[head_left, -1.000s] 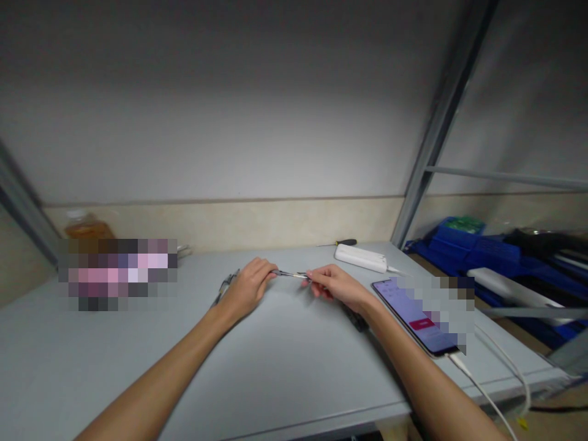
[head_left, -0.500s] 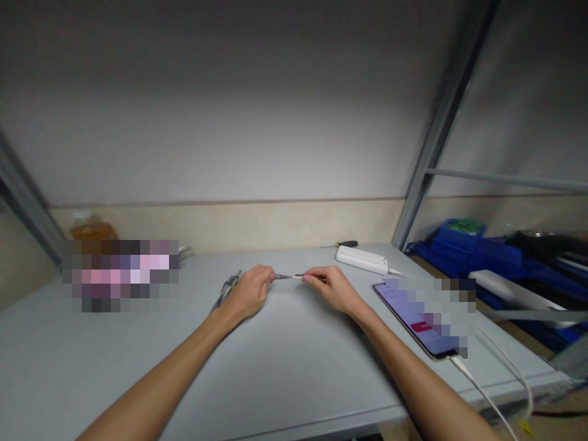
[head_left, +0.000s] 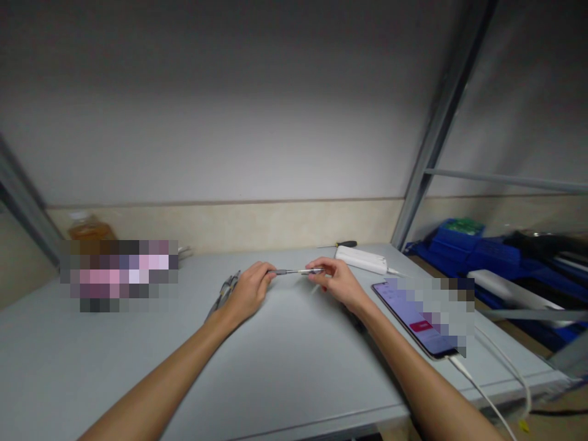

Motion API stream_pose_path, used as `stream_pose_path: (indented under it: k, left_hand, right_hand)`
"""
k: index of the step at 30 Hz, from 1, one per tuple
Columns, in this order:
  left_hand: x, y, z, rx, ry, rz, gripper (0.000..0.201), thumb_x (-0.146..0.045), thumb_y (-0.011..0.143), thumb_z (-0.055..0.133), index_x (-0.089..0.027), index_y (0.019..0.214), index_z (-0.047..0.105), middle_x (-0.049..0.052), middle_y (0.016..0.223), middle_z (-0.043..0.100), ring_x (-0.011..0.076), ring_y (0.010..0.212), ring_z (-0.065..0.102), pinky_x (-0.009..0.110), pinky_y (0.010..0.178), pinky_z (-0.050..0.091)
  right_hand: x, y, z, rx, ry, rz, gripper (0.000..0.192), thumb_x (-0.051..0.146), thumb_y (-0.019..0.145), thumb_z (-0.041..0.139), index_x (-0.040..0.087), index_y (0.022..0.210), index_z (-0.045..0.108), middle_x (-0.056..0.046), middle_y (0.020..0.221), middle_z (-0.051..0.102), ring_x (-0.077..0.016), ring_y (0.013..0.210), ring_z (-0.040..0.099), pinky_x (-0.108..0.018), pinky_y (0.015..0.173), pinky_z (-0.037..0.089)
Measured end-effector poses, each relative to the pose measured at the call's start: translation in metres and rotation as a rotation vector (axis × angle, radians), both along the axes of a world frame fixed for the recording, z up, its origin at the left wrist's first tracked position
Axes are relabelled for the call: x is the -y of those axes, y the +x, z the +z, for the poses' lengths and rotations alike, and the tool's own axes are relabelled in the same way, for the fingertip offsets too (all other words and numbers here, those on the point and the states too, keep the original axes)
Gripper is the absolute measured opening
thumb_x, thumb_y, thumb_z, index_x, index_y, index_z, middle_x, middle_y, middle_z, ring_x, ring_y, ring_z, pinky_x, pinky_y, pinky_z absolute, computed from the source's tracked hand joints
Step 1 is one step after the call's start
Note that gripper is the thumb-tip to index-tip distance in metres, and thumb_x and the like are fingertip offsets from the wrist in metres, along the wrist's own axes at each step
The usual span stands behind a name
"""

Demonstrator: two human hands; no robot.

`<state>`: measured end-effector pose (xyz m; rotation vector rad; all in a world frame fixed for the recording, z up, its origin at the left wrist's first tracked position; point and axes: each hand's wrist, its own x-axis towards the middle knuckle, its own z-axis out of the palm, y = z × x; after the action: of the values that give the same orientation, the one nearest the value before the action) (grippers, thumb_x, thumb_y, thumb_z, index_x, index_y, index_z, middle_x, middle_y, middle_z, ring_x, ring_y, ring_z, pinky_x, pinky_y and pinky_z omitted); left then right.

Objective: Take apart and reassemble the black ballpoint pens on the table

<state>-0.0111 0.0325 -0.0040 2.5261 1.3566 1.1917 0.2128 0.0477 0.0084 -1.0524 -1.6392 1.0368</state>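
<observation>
Grey tabletop [head_left: 285,380], left hand [head_left: 252,288], right hand [head_left: 340,283], each grip pinching one slim rod [head_left: 294,271], one phone [head_left: 402,307], one screwdriver [head_left: 347,244].

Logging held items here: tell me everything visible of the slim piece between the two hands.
The slim piece is straight and thin: grey and thicker near the left hand, then a paler, metallic-looking shaft running to the right hand. It lies roughly level across the view, pinched by both hands, over the grey table. Its ends, and whether two parts meet, are unclear.
</observation>
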Motion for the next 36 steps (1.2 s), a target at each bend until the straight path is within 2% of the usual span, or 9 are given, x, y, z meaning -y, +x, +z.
stream_pose_path:
  k: [3,7,12,15,18,22,25,31,36]
  left_hand:
    - [0.001,0.002,0.001,-0.005,-0.033,0.011,0.023,-0.026,0.090,0.036,-0.018,0.083,0.056,0.002,0.074,0.059,0.0148,0.071,0.054,0.026,0.069,0.042]
    - [0.000,0.001,0.000,0.016,-0.050,0.027,0.024,-0.027,0.090,0.036,-0.018,0.082,0.057,0.001,0.071,0.058,0.0137,0.066,0.052,0.025,0.066,0.041]
    - [-0.003,-0.002,-0.003,0.024,-0.034,0.039,0.026,-0.028,0.090,0.035,-0.018,0.081,0.057,0.001,0.070,0.057,0.0137,0.066,0.051,0.025,0.065,0.040]
    - [-0.004,-0.002,-0.004,0.025,-0.030,0.048,0.026,-0.028,0.090,0.035,-0.019,0.080,0.057,0.001,0.070,0.057,0.0139,0.067,0.051,0.026,0.066,0.041]
    - [-0.004,-0.002,-0.004,0.026,-0.016,0.047,0.027,-0.028,0.091,0.034,-0.019,0.078,0.057,0.002,0.071,0.057,0.0143,0.067,0.052,0.026,0.067,0.041]
    - [-0.003,0.001,-0.003,0.021,-0.009,0.042,0.028,-0.029,0.091,0.034,-0.019,0.078,0.057,0.002,0.072,0.057,0.0147,0.070,0.052,0.026,0.068,0.041]
    - [-0.002,0.001,-0.002,-0.001,0.000,0.044,0.031,-0.029,0.091,0.033,-0.018,0.076,0.057,0.002,0.070,0.055,0.0146,0.070,0.052,0.026,0.068,0.040]
    - [0.001,0.000,0.001,0.052,-0.101,0.127,0.046,-0.036,0.092,0.030,-0.017,0.061,0.059,0.000,0.058,0.048,0.0130,0.057,0.049,0.026,0.061,0.037]
    - [0.001,0.002,0.001,0.195,-0.098,0.089,0.026,-0.037,0.087,0.042,-0.017,0.092,0.060,0.000,0.071,0.059,0.0133,0.067,0.055,0.025,0.067,0.042]
  right_hand:
    - [-0.001,0.000,-0.001,-0.029,0.033,0.005,0.023,0.028,0.061,0.069,0.016,0.080,0.066,-0.003,0.076,0.062,-0.0112,0.059,0.051,-0.019,0.043,0.039]
    - [0.001,-0.001,0.003,-0.017,-0.046,0.005,0.033,0.040,0.065,0.068,0.015,0.087,0.064,-0.001,0.067,0.059,-0.0099,0.052,0.048,-0.018,0.038,0.035]
    - [0.005,-0.002,0.009,0.037,-0.201,0.007,0.038,0.046,0.078,0.052,0.012,0.066,0.062,-0.003,0.055,0.056,-0.0091,0.048,0.047,-0.018,0.037,0.032]
    - [0.007,0.001,0.011,-0.028,-0.159,0.031,0.020,0.032,0.069,0.065,0.014,0.077,0.063,0.000,0.062,0.058,-0.0087,0.052,0.049,-0.017,0.040,0.035]
    - [0.008,0.003,0.013,-0.063,-0.246,0.118,0.038,0.024,0.060,0.072,0.018,0.096,0.062,-0.001,0.078,0.064,-0.0099,0.058,0.054,-0.018,0.042,0.039]
    - [0.008,0.004,0.013,-0.043,-0.381,0.098,0.030,0.041,0.073,0.063,0.013,0.082,0.064,-0.005,0.067,0.064,-0.0084,0.049,0.050,-0.017,0.038,0.032]
    - [0.007,0.005,0.012,-0.081,-0.341,0.059,0.031,0.042,0.072,0.064,0.012,0.068,0.063,-0.003,0.058,0.061,-0.0062,0.045,0.045,-0.017,0.037,0.029]
    - [0.006,0.003,0.011,-0.219,-0.253,0.037,0.025,0.027,0.056,0.075,0.013,0.075,0.067,0.000,0.058,0.059,-0.0094,0.054,0.051,-0.019,0.044,0.038]
    - [0.002,0.002,0.010,-0.337,-0.213,-0.048,0.022,0.022,0.053,0.074,0.013,0.072,0.068,-0.001,0.061,0.062,-0.0111,0.058,0.055,-0.022,0.049,0.042]
